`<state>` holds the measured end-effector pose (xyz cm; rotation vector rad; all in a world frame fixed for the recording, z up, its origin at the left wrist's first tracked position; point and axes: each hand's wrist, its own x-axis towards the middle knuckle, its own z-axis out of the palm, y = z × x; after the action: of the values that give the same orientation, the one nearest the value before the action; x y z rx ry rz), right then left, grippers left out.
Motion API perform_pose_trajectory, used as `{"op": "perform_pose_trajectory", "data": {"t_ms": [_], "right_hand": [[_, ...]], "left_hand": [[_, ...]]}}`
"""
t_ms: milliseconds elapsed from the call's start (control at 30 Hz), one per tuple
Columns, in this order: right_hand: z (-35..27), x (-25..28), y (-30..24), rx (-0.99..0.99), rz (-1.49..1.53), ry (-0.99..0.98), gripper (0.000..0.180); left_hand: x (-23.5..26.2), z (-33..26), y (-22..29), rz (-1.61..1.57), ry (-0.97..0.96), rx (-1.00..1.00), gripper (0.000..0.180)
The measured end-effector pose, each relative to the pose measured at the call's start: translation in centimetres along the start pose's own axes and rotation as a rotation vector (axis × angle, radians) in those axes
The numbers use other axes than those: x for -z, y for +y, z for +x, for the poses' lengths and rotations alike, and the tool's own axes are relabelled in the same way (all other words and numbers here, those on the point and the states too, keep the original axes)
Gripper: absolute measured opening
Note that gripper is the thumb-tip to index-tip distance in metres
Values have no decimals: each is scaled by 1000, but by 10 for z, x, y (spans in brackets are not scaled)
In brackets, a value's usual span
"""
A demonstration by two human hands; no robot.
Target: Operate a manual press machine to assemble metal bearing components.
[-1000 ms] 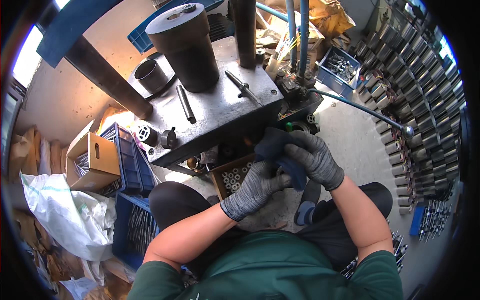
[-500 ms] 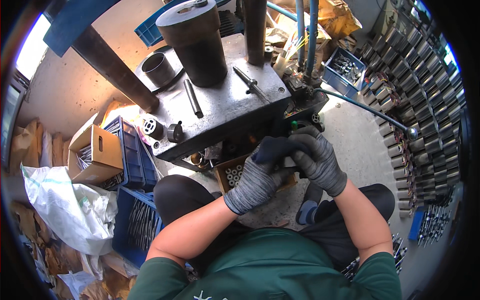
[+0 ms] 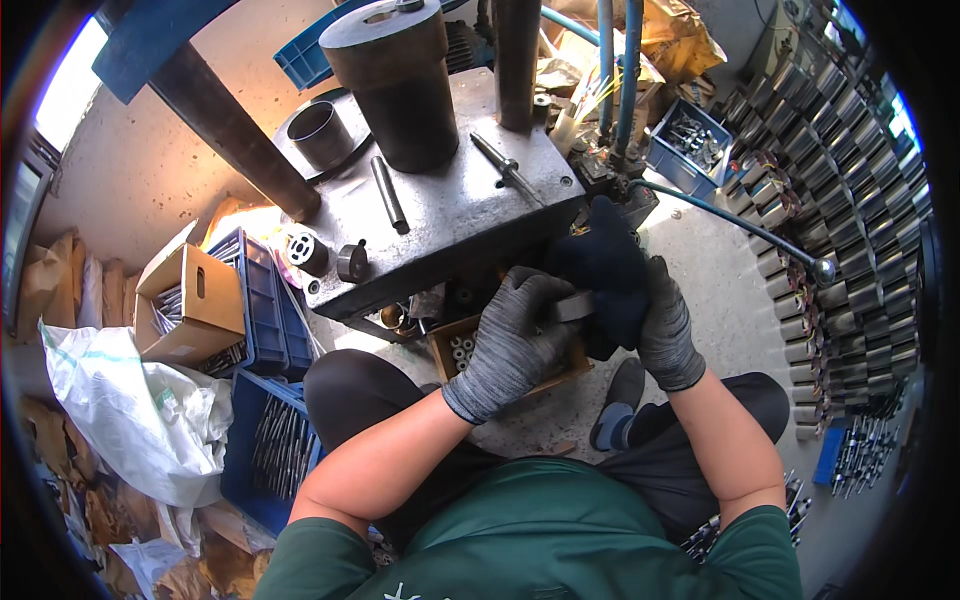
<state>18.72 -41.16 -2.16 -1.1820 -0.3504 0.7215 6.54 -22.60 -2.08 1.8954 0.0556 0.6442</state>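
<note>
Both my hands wear grey knit gloves. My left hand [image 3: 512, 338] is closed, pinching a small grey metal piece [image 3: 574, 306] with a flat-looking side. A dark navy cloth [image 3: 606, 262] hangs spread out from my right hand [image 3: 668, 335], whose fingers are closed on its right edge. The cloth lies right beside the metal piece; whether they touch I cannot tell. Under my left hand is a shallow wooden box [image 3: 437, 352] with small pale rings in it. The cloth hides part of the machine's front right corner.
A steel machine bed [image 3: 440, 205] stands ahead, bearing a big dark cylinder [image 3: 400, 110], a rod [image 3: 388, 195] and a stepped shaft [image 3: 508, 170]. Blue crates [image 3: 240, 440] of shafts and a cardboard box [image 3: 205, 305] are at left. Stacked metal cylinders [image 3: 830, 180] line the right.
The navy cloth, bunched between both hands before, is now spread out and raised at the right. My hands have moved apart, and the metal piece shows more in my left fingers.
</note>
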Motion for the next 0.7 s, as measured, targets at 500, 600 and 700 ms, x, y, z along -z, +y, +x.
{"op": "perform_pose_trajectory", "data": {"t_ms": [500,600,700], "right_hand": [[-8,-41,0,-73,-333,-6,64],[-13,-46,-10,-50,-381,-44,64],[-16,-37,2,84,-403,-65,64]], "left_hand": [[-4,1,9,28,-11,265,35],[-2,1,1,316,-63,-96,35],[-4,0,-2,-46,-20,99,34]]}}
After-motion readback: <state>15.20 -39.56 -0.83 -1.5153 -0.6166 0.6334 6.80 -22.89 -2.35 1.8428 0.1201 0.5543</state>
